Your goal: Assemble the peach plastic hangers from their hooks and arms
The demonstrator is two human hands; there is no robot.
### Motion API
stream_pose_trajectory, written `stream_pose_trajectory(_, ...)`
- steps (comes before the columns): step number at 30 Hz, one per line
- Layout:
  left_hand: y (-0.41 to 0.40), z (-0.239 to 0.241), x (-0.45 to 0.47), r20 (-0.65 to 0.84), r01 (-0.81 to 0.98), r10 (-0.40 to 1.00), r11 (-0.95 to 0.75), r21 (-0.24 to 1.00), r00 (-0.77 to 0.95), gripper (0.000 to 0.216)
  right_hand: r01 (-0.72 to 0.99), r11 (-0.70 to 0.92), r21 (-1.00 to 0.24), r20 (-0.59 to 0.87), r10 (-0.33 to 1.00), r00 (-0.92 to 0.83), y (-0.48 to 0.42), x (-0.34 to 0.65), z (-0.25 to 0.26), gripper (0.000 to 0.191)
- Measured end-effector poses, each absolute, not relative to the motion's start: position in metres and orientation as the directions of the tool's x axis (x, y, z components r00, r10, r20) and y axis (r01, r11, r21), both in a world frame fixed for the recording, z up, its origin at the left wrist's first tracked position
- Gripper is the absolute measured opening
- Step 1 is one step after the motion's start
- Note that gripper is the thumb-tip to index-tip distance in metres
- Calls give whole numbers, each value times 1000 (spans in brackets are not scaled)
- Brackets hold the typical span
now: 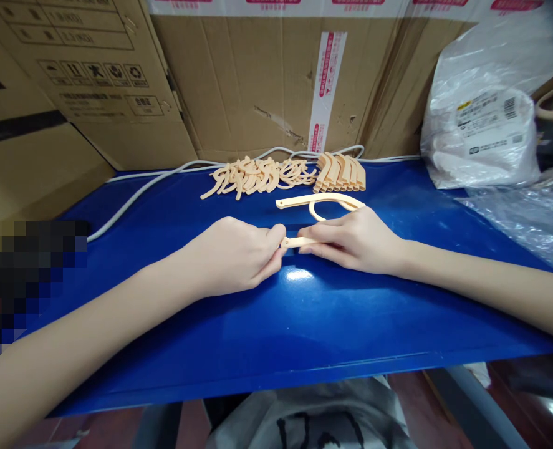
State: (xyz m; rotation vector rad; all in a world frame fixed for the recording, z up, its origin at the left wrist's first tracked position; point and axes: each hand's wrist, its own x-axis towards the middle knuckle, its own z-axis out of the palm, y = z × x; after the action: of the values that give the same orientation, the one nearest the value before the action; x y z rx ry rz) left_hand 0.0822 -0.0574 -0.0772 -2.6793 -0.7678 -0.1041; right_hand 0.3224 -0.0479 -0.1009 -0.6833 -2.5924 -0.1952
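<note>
The pale cream, plastic-looking strip point(297, 242) is pinched at its holed end by the left hand point(239, 255) and farther along by the right hand point(358, 240), seemingly to steady it above the blue worktop point(276, 330); cream curved pieces point(252, 174) lie beyond, presumably within reach

Smooth plastic-looking strip point(295, 242), glossy tabletop point(313, 327), matt cardboard box point(257, 75), shiny crinkled bag point(479, 140)
</note>
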Motion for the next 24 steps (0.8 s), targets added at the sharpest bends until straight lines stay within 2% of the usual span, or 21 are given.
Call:
stream_pose_trajectory(7,-57,-79,80,225,518,467,-788,-333,855,27,521,854,2,428,470,-772,-47,324,-101,35)
stream_pose_trajectory(12,-57,-79,78,223,532,483,-770,-353,847,47,501,864,42,461,428,-777,-48,324,-101,35)
stream_pose_trajectory(19,-56,-80,77,192,563,530,-787,-251,826,47,513,853,90,490,410,-769,-49,324,-102,35)
stream_pose_trajectory(24,-55,-83,75,230,571,531,-801,-176,816,45,518,841,157,541,365,-757,-50,324,-103,32)
